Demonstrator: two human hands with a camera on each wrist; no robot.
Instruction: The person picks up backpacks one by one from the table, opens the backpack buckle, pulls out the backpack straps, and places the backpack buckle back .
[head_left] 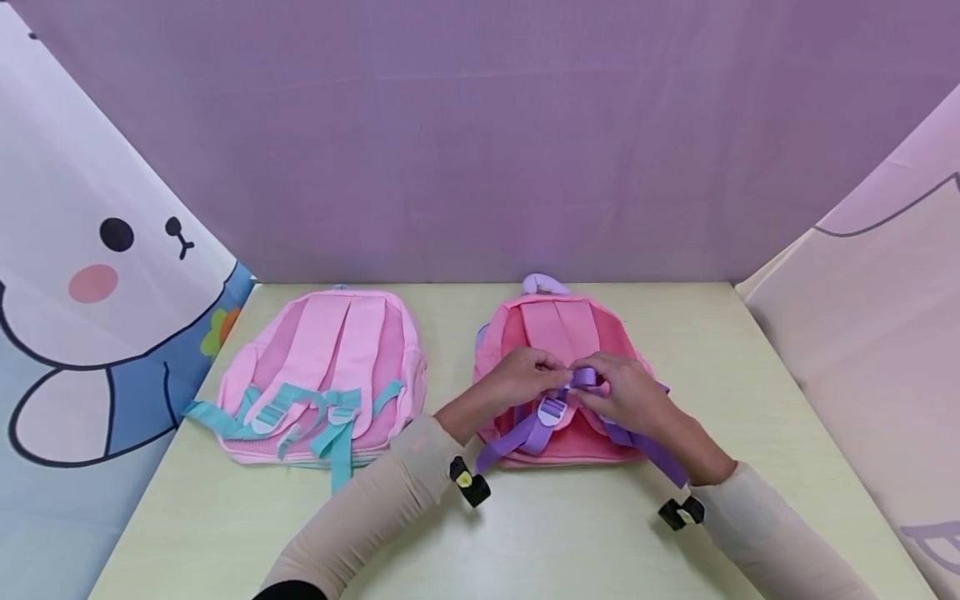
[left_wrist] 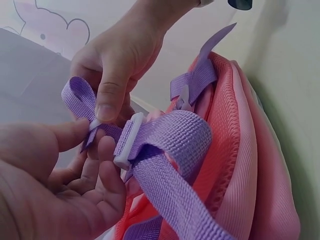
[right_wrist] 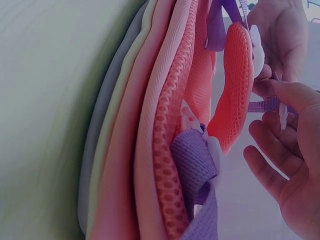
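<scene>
A coral-pink backpack (head_left: 558, 325) lies on the table with its shoulder-strap side up and its lilac handle (head_left: 543, 284) at the far end. Over its middle, both hands meet at a purple webbing strap (left_wrist: 79, 95), which stands up in a small loop. My left hand (head_left: 525, 375) pinches the strap by a small white plastic piece (left_wrist: 95, 124). From the other side, my right hand (head_left: 626, 392) pinches the same spot, thumb against the strap. Just beside them, a white adjuster buckle (head_left: 551, 411) carries more purple webbing. The fingers partly hide the small white piece.
To the left lies a light pink backpack (head_left: 322, 333) with teal straps (head_left: 341, 450), its loose ends spread on the table (head_left: 570, 533). A purple cloth (head_left: 480, 150) stands behind the table, and printed cloths (head_left: 112, 333) hang at both sides.
</scene>
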